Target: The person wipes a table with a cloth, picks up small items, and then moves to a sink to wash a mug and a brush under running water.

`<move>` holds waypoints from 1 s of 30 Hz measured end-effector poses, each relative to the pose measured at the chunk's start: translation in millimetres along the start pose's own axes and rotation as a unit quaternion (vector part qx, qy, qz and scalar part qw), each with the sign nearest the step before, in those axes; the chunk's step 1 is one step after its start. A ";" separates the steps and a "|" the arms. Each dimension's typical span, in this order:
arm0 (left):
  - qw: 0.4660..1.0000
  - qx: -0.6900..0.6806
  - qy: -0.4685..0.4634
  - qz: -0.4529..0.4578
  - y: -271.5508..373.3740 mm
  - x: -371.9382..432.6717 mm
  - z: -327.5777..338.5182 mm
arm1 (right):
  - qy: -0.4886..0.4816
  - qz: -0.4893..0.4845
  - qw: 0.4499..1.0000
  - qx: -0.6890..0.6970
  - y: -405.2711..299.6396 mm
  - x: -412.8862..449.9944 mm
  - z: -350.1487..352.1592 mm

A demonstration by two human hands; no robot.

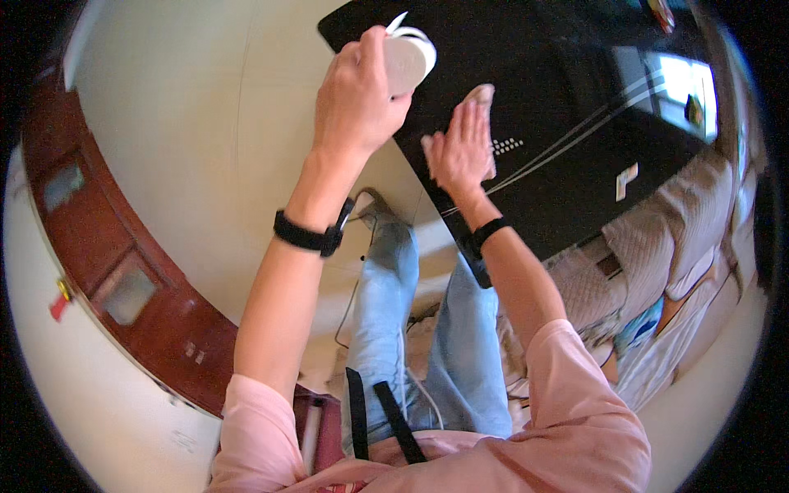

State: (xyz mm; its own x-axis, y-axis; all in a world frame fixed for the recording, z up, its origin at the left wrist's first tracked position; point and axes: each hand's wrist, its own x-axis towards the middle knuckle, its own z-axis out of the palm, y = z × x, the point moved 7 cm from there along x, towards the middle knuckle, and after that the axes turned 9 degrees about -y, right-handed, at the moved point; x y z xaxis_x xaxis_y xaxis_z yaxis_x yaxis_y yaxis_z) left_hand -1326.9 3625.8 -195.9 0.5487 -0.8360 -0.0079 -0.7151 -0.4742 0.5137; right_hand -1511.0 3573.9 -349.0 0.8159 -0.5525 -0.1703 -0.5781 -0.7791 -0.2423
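My left hand [357, 92] grips a round white object [408, 65] above the corner of a glossy black tabletop [542, 68]. A thin white strip sticks up from the object's far side; its exact kind is unclear. On the tabletop, near its left edge, my right hand [459, 145] lies flat with fingers extended over a pale cloth [482, 93]. Parts of the cloth show past the fingertips and beside the palm. Small white squares [508, 145] appear on the black surface just right of that hand. Both wrists wear black bands.
Toward the right stands a seat with a ribbed beige cover [647, 228] and rumpled fabrics. An L-shaped pale patch [626, 181] and window reflections show on the tabletop. Brown wooden doors [135, 246] curve along the left. A dark cable [345, 314] runs on the pale floor.
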 end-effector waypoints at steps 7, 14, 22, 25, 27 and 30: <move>0.970 0.018 -0.207 0.126 191.2 -13.4 116.3 | -0.072 0.030 0.989 0.128 13.9 -88.6 24.4; 0.927 0.066 -0.243 0.278 303.9 -66.2 275.1 | 0.022 -0.005 0.978 0.209 18.8 -80.1 7.9; 0.873 0.035 -0.365 0.322 289.3 -33.6 222.0 | 0.008 0.057 0.985 0.163 13.6 -74.7 23.3; 0.900 0.122 -0.155 0.389 251.2 73.8 160.7 | -0.022 0.129 0.981 0.143 20.6 -88.4 36.7; 0.918 0.229 -0.034 0.322 213.0 172.0 116.5 | -0.015 0.231 0.961 0.152 15.8 -71.6 45.3; 0.913 0.295 -0.123 0.253 159.2 279.4 138.0 | 0.028 0.338 0.932 0.128 5.4 -2.0 40.9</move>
State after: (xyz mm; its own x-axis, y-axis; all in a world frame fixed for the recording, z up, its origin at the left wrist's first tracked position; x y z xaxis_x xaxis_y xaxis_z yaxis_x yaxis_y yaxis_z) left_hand -1347.3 3278.6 -234.6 0.0221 -0.9915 -0.1280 -0.9988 -0.0164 -0.0451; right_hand -1515.7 3582.9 -389.0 0.2596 -0.9118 -0.3180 -0.9349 -0.1549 -0.3192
